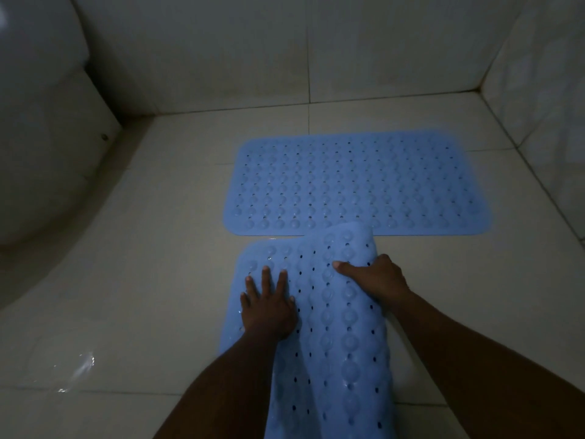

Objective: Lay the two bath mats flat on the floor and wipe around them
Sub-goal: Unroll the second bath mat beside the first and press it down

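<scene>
A blue rubber bath mat (357, 185) with bumps and small holes lies flat on the tiled floor near the back wall. A second blue mat (329, 327) lies nearer to me, lengthwise. Its right side is lifted and folded over toward the left, and its far corner overlaps the front edge of the first mat. My left hand (269, 308) presses flat on the near mat's left part, fingers spread. My right hand (376, 277) grips the raised right edge of the near mat, thumb on top.
A white toilet base (41, 153) fills the left side. Tiled walls (316, 52) stand at the back and right, meeting in a corner. A wet patch (76, 369) shines on the floor tiles at lower left.
</scene>
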Demonstrator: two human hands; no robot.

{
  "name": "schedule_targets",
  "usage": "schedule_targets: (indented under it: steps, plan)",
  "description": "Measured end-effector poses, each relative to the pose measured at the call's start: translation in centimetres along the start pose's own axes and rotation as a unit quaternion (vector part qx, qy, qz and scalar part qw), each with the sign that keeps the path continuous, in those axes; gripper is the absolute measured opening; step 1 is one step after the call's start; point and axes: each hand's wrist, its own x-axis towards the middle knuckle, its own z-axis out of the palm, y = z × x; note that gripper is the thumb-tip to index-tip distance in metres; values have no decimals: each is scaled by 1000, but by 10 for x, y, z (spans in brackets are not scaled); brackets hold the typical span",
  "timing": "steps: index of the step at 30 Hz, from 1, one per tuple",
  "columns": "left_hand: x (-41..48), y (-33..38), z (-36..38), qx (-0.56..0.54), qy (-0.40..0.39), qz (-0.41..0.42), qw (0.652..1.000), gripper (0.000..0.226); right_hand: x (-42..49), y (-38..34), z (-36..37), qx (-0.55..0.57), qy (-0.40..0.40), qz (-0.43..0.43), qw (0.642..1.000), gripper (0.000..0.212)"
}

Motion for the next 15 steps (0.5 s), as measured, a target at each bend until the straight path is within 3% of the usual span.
schedule_targets:
  steps: [2,6,15]
  plan:
    - [0,2,-1,-5,-8,-3,1000,66,-1,-4,-6,37,-12,0,999,129]
    - [2,1,-2,-2,-14,-3,1000,66,2,-3,-11,63,-3,7,998,145]
    - [6,1,-5,2,-23,-8,1000,68,12,4,-31,147,-48,33,987,143]
